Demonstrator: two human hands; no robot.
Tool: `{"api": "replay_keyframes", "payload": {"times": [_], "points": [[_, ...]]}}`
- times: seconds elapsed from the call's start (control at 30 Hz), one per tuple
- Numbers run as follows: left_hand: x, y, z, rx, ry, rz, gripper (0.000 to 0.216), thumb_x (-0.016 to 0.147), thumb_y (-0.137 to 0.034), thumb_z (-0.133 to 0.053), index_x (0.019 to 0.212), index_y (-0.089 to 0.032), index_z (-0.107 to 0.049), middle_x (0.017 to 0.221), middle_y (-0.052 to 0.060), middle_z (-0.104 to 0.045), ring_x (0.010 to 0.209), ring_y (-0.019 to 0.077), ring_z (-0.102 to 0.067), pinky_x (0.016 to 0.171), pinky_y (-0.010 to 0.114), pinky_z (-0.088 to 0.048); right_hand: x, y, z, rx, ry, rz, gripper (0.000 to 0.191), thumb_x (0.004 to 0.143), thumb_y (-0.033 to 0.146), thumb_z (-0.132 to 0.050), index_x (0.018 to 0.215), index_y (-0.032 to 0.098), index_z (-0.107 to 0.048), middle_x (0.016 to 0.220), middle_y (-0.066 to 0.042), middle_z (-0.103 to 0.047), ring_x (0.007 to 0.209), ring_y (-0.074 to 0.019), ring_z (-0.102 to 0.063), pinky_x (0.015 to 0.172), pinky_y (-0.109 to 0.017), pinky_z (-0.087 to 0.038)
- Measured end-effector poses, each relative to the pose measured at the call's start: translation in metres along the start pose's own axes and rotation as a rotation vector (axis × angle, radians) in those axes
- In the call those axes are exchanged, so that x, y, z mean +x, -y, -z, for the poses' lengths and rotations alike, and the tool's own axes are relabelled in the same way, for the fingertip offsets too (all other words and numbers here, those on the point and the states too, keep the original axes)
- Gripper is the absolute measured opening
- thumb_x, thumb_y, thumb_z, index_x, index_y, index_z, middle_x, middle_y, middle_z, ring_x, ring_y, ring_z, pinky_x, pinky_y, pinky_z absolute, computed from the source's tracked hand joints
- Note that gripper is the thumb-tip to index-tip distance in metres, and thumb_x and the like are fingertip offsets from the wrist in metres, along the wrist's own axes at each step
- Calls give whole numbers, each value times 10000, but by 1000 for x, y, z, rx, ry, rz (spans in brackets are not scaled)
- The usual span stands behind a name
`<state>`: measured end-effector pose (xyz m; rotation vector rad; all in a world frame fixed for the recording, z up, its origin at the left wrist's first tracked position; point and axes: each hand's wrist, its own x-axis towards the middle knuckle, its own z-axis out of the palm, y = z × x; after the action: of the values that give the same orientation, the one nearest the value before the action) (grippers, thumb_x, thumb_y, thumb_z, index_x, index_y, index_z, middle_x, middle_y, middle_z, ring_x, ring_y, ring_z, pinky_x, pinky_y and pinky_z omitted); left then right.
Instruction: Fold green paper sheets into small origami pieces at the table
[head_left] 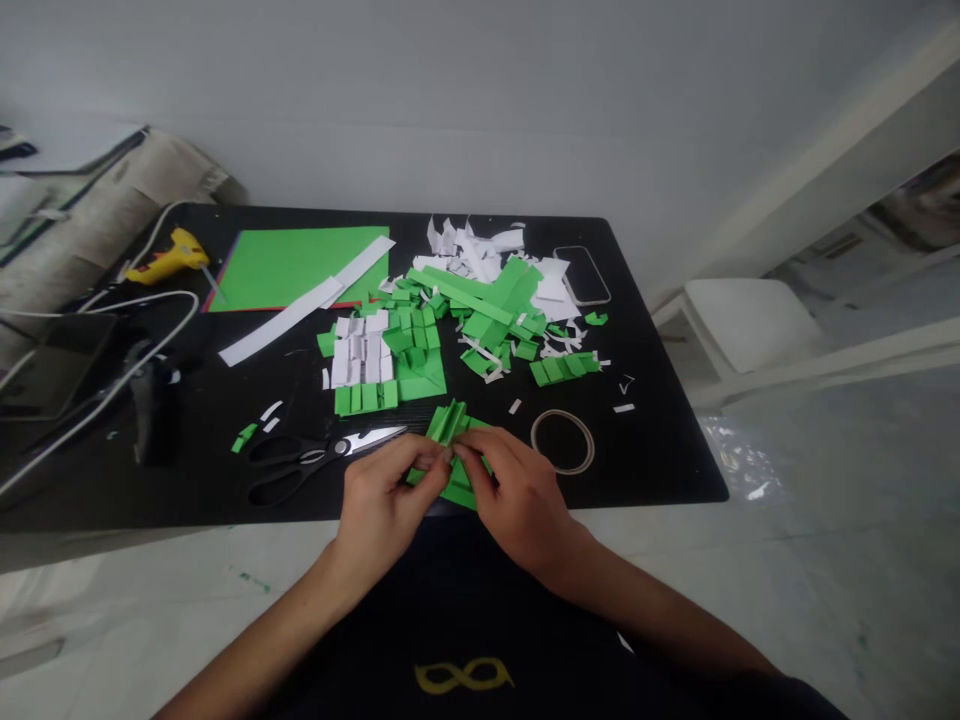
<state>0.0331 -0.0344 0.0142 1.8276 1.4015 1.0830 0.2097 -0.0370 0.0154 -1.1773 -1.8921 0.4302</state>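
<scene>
At the table's front edge, my left hand (pixel 391 487) and my right hand (pixel 517 490) meet over a folded green paper strip (pixel 452 420). Both hands pinch it between thumb and fingers, so its lower end is hidden. Under the fingers lies a flat green paper piece (pixel 461 490). Black-handled scissors (pixel 311 455) rest just left of my left hand, blades pointing toward it. Beyond my hands sits a panel of folded green and white paper strips (pixel 365 398). To the right of my right hand lies a beige ring (pixel 589 455).
Green and white scraps (pixel 487 300) are heaped at the back centre of the black table (pixel 660 450). Green sheets (pixel 300 265) carry white strips (pixel 300 318) at the back left. A yellow glue gun (pixel 171 257), white cable (pixel 97 408) and black tool (pixel 142 405) lie left. A white stool (pixel 750 320) stands right.
</scene>
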Motion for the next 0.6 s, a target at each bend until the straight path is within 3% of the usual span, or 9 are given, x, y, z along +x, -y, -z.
{"api": "replay_keyframes", "payload": {"times": [0.3,0.6], "points": [[1,2,-2,-14,19,-34,152,950,-219,-684,799,-205,-699,685,-24,-661,612,121,-598,582,227,-482,0,0,0,-57,84,-34,175,1056,103,-508,976,196,-633,917,-89,-740,853,-229,-736,782,-376,-620],[0,3,-3,-34,33,-6,139,946,-210,-690,809,-200,-707,685,-29,-660,610,111,-594,581,216,-467,0,0,0,-68,111,-29,186,1056,95,-490,963,196,-616,912,-90,-729,842,-229,-725,771,-371,-606]]}}
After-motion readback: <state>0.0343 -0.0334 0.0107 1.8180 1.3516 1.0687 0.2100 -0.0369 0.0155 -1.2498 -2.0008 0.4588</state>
